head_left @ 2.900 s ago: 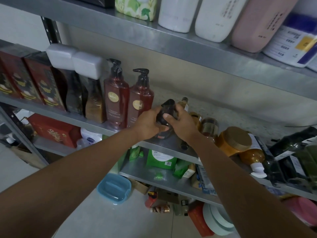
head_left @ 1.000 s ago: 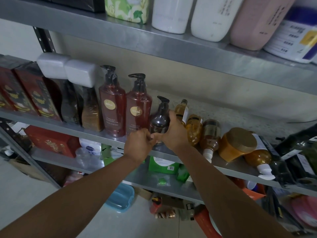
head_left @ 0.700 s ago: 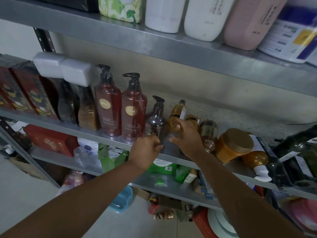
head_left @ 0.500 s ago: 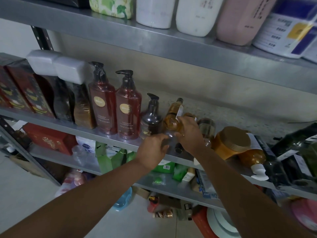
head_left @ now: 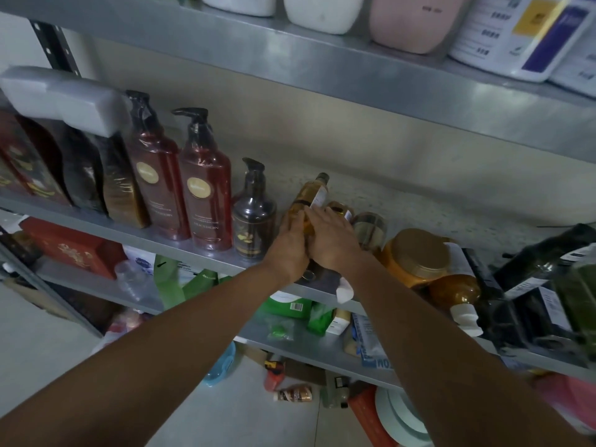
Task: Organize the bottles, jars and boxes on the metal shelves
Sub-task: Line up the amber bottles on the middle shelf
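On the middle metal shelf [head_left: 180,245] an amber bottle [head_left: 309,196] with a dark cap and a white label leans back, its top pointing up and right. My left hand [head_left: 288,250] grips its lower left side and my right hand [head_left: 332,235] grips its right side. Just left of it the small dark pump bottle [head_left: 254,217] stands upright beside two tall red pump bottles [head_left: 206,185]. To the right of my hands more amber bottles [head_left: 369,229] lie on their sides.
A gold-lidded jar [head_left: 416,256] and dark bottles [head_left: 545,275] lie at the right of the shelf. Boxes [head_left: 80,169] stand at the left. Large white and pink containers [head_left: 416,21] fill the upper shelf. Green packs [head_left: 290,306] sit on the lower shelf; items lie on the floor.
Both hands let go of the dark pump bottle, which now stands upright, and shifted right onto the amber bottle, which they have tilted up from lying.
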